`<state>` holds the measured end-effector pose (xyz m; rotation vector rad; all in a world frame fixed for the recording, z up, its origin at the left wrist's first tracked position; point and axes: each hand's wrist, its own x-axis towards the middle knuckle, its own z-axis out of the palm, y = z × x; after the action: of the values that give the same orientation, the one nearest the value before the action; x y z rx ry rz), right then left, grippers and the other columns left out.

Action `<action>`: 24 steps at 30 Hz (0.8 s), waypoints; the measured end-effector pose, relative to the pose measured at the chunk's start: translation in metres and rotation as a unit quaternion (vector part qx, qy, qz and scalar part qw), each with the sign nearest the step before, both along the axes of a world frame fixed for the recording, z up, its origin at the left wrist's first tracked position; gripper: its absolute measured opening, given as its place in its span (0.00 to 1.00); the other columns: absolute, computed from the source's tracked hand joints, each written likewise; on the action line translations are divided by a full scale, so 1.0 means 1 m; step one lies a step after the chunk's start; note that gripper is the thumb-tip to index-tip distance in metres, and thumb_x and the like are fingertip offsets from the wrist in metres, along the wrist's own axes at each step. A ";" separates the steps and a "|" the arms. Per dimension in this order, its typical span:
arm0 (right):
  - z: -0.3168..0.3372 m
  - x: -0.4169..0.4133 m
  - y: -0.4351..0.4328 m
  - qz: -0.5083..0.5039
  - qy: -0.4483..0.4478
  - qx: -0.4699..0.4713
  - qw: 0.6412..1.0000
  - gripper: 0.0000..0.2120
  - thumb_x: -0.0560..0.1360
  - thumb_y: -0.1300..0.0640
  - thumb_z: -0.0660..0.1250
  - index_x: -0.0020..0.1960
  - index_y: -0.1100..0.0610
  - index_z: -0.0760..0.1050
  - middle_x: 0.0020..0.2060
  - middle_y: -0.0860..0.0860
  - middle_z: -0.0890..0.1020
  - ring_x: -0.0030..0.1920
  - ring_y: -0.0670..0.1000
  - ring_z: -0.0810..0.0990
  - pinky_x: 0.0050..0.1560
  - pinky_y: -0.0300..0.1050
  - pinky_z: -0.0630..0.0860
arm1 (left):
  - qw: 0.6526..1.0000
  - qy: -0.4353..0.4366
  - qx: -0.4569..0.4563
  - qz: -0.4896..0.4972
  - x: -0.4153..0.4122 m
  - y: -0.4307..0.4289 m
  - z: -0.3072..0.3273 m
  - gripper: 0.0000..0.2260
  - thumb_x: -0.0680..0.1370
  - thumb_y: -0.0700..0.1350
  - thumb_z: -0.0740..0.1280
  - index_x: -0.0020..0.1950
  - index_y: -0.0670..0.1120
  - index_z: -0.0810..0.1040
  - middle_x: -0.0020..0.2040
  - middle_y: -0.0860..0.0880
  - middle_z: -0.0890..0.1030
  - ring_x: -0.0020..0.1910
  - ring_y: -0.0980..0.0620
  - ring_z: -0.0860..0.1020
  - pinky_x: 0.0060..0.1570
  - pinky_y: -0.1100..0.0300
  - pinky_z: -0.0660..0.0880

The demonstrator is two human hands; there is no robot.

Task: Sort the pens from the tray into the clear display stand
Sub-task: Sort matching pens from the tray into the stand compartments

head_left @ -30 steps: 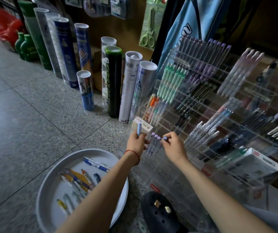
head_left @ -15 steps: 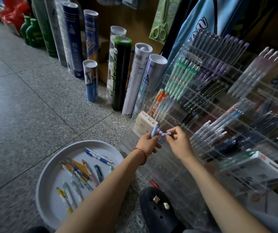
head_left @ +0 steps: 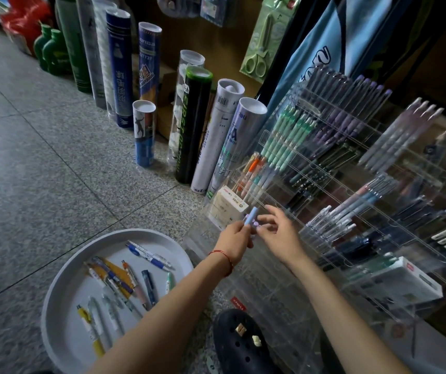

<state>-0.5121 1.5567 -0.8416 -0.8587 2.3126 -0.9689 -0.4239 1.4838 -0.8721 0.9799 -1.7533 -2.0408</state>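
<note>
Head view, left fingers [head_left: 241, 232] curled round blue pen [head_left: 252, 215], right fingers [head_left: 272, 211] spread

Shop, stationery and sports goods. Right: clear acrylic display stand [head_left: 330, 201], many tiers, each slot filled with identical pens [head_left: 284, 141], one colour per slot. Far left along wall: shuttlecock tubes [head_left: 120, 68] standing in row, brand labels printed. Above them: scissors in green retail pack [head_left: 259, 44] hanging, other packed goods beside. White product box [head_left: 402, 282] in near slot of stand. Granite tile floor [head_left: 41, 157].

Light: dim, brightest on floor [head_left: 27, 163] at 9 o'clock
Glare: pale sheen on clear display stand [head_left: 324, 184]
Edges: wide-angle bending
</note>
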 end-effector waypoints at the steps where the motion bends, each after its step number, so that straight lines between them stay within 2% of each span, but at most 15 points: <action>1: 0.008 0.004 0.004 0.013 -0.017 -0.038 0.999 0.20 0.76 0.65 0.63 0.67 0.57 0.67 0.52 0.47 0.79 0.51 0.43 0.78 0.53 0.36 0.75 | 1.000 0.008 -0.015 -0.010 0.000 0.003 0.000 0.10 0.80 0.40 0.55 0.46 0.42 0.75 0.30 0.47 0.74 0.29 0.53 0.69 0.33 0.61 0.66; 3: 0.018 0.011 0.010 0.029 -0.021 -0.077 0.996 0.14 0.78 0.65 0.61 0.61 0.55 0.73 0.45 0.41 0.80 0.45 0.37 0.79 0.47 0.30 0.76 | 0.999 0.019 -0.028 -0.022 0.000 0.008 0.000 0.12 0.81 0.41 0.55 0.49 0.41 0.77 0.30 0.48 0.73 0.30 0.53 0.69 0.34 0.61 0.66; 6: 0.019 0.013 0.017 -0.012 -0.030 -0.114 0.993 0.10 0.78 0.63 0.62 0.58 0.58 0.76 0.41 0.45 0.81 0.40 0.38 0.80 0.41 0.32 0.77 | 0.995 0.010 -0.096 -0.033 0.002 0.014 0.002 0.12 0.81 0.43 0.57 0.53 0.39 0.78 0.35 0.48 0.76 0.36 0.53 0.73 0.37 0.62 0.68; 8: 0.020 0.016 0.018 -0.037 -0.055 -0.128 0.989 0.12 0.77 0.62 0.63 0.60 0.61 0.75 0.42 0.49 0.81 0.41 0.42 0.80 0.41 0.34 0.78 | 0.989 0.022 -0.147 -0.009 0.003 0.017 0.000 0.10 0.78 0.42 0.62 0.56 0.40 0.79 0.47 0.44 0.81 0.50 0.48 0.78 0.49 0.60 0.73; 9: 0.020 0.017 0.017 -0.059 -0.081 -0.147 0.984 0.12 0.77 0.63 0.63 0.59 0.62 0.74 0.41 0.50 0.81 0.39 0.42 0.81 0.39 0.32 0.78 | 0.986 0.028 -0.162 0.009 0.004 0.018 0.001 0.10 0.77 0.41 0.65 0.57 0.40 0.79 0.52 0.43 0.81 0.56 0.47 0.77 0.54 0.58 0.72; 10: 0.019 0.017 0.017 -0.083 -0.102 -0.169 0.977 0.10 0.77 0.65 0.63 0.58 0.63 0.74 0.39 0.50 0.81 0.36 0.40 0.81 0.37 0.31 0.77 | 0.984 0.033 -0.174 0.027 0.004 0.019 0.001 0.10 0.76 0.40 0.67 0.56 0.40 0.80 0.53 0.42 0.82 0.59 0.45 0.76 0.56 0.57 0.71; 12: 0.020 0.019 0.015 -0.117 -0.115 -0.188 0.968 0.09 0.76 0.68 0.63 0.56 0.66 0.75 0.37 0.51 0.81 0.31 0.39 0.80 0.34 0.30 0.76 | 0.981 0.030 -0.184 0.049 0.004 0.019 0.003 0.08 0.74 0.39 0.68 0.52 0.41 0.82 0.49 0.43 0.82 0.59 0.42 0.76 0.56 0.56 0.71; 14: 0.024 0.019 0.016 -0.141 -0.120 -0.202 0.962 0.09 0.75 0.68 0.65 0.55 0.67 0.76 0.37 0.53 0.81 0.31 0.42 0.80 0.33 0.31 0.76 | 0.980 0.021 -0.194 0.039 0.004 0.019 0.008 0.06 0.75 0.40 0.68 0.49 0.40 0.82 0.43 0.46 0.80 0.58 0.43 0.76 0.54 0.56 0.70; 16: 0.035 0.014 0.018 -0.180 -0.124 -0.228 0.949 0.07 0.75 0.68 0.65 0.52 0.65 0.76 0.38 0.54 0.81 0.33 0.46 0.80 0.33 0.32 0.78 | 0.969 -0.007 -0.248 0.005 0.003 0.014 0.013 0.08 0.76 0.43 0.67 0.51 0.40 0.80 0.46 0.44 0.81 0.57 0.44 0.76 0.52 0.58 0.69; 18: 0.048 0.005 0.022 -0.202 -0.082 -0.257 0.942 0.06 0.75 0.68 0.65 0.48 0.60 0.77 0.39 0.54 0.82 0.33 0.47 0.80 0.34 0.33 0.79 | 0.939 -0.074 -0.334 -0.037 0.005 0.005 0.013 0.12 0.78 0.46 0.63 0.59 0.45 0.77 0.57 0.45 0.78 0.61 0.46 0.73 0.56 0.57 0.67; 20: 0.055 -0.003 0.027 -0.190 -0.001 -0.266 0.945 0.08 0.75 0.68 0.65 0.49 0.57 0.77 0.42 0.53 0.82 0.36 0.46 0.82 0.38 0.33 0.79 | 0.910 -0.134 -0.385 -0.079 0.008 -0.005 0.007 0.17 0.79 0.45 0.59 0.69 0.49 0.68 0.67 0.49 0.70 0.66 0.47 0.65 0.62 0.55 0.62; 22: 0.049 -0.007 0.029 -0.147 0.133 -0.215 0.956 0.10 0.75 0.68 0.64 0.55 0.61 0.77 0.47 0.54 0.82 0.42 0.48 0.81 0.42 0.28 0.77 | 0.890 -0.162 -0.408 -0.125 0.012 -0.012 0.000 0.23 0.79 0.41 0.57 0.74 0.52 0.59 0.72 0.50 0.63 0.70 0.47 0.59 0.66 0.52 0.60; 24: 0.034 -0.002 0.029 -0.072 0.236 -0.119 0.962 0.12 0.75 0.68 0.63 0.58 0.65 0.76 0.48 0.57 0.81 0.43 0.48 0.78 0.40 0.20 0.71 | 0.874 -0.182 -0.420 -0.163 0.013 -0.012 -0.004 0.27 0.78 0.39 0.57 0.75 0.53 0.55 0.74 0.48 0.59 0.72 0.46 0.56 0.68 0.50 0.59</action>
<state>-0.5142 1.5862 -0.8076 -1.1313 2.7270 -1.2315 -0.4106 1.4715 -0.8762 0.8213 -2.7820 -0.9910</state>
